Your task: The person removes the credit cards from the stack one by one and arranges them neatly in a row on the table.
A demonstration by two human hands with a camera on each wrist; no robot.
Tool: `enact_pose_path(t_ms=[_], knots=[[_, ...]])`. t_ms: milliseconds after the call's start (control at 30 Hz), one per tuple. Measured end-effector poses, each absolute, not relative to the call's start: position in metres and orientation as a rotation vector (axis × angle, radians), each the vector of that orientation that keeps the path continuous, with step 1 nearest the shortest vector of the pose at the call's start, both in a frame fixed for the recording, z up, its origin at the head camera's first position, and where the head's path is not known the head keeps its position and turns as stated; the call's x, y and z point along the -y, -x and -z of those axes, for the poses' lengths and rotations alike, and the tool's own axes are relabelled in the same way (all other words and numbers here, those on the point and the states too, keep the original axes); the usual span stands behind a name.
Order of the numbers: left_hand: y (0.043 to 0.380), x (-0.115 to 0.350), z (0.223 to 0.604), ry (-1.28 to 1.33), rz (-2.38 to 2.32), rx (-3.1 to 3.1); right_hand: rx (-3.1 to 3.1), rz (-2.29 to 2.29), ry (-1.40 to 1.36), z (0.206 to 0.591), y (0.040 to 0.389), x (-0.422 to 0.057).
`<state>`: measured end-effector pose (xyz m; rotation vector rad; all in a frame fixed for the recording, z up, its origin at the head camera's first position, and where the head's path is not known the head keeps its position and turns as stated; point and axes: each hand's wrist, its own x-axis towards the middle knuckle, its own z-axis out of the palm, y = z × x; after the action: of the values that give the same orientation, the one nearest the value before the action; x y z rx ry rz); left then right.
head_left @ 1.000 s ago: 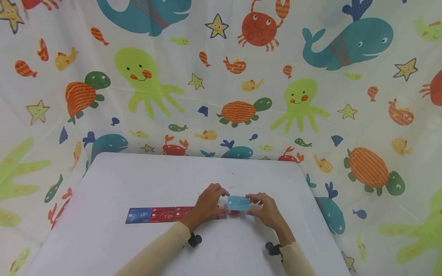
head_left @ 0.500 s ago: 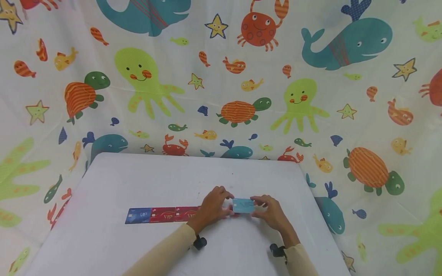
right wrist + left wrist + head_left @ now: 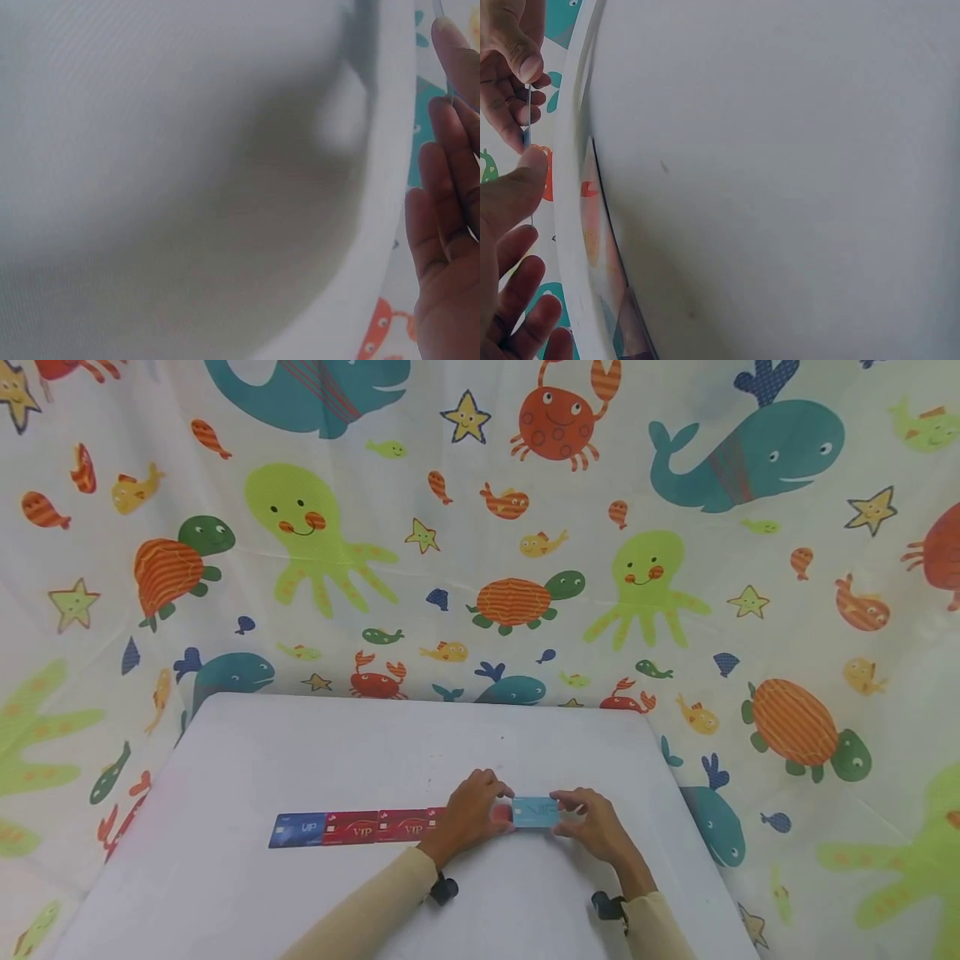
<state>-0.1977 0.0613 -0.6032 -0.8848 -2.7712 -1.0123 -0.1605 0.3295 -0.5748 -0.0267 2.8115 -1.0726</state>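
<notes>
A light blue VIP card (image 3: 536, 812) is held up over the table between both hands. My left hand (image 3: 474, 814) pinches its left edge between thumb and fingers, while my right hand (image 3: 597, 829) pinches the right edge. The left wrist view shows this card (image 3: 528, 135) almost edge-on. To the left, a blue VIP card (image 3: 297, 830) starts a row lying on the table, followed by a red VIP card (image 3: 351, 828) and another red VIP card (image 3: 402, 826). The row continues behind my left hand, where a reddish patch shows between thumb and fingers.
The white table (image 3: 337, 743) has a rounded edge at the back. Behind it hangs a curtain (image 3: 420, 585) printed with sea animals. A small black camera sits on each wrist, the left one (image 3: 444, 889) and the right one (image 3: 607, 906), beside beige sleeves.
Both hands have moved to the right and slightly nearer with the light blue card between them. More of the red cards' row shows beside the left hand. The blue card has stayed put.
</notes>
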Motion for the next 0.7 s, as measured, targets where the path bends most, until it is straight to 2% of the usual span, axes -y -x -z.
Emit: enact_pose_path(t_ms=[700], knots=[[0.196,-0.076,0.609,0.889,0.9,2.809,-2.814,1.018,-0.053,0.585,0.16,-0.338]])
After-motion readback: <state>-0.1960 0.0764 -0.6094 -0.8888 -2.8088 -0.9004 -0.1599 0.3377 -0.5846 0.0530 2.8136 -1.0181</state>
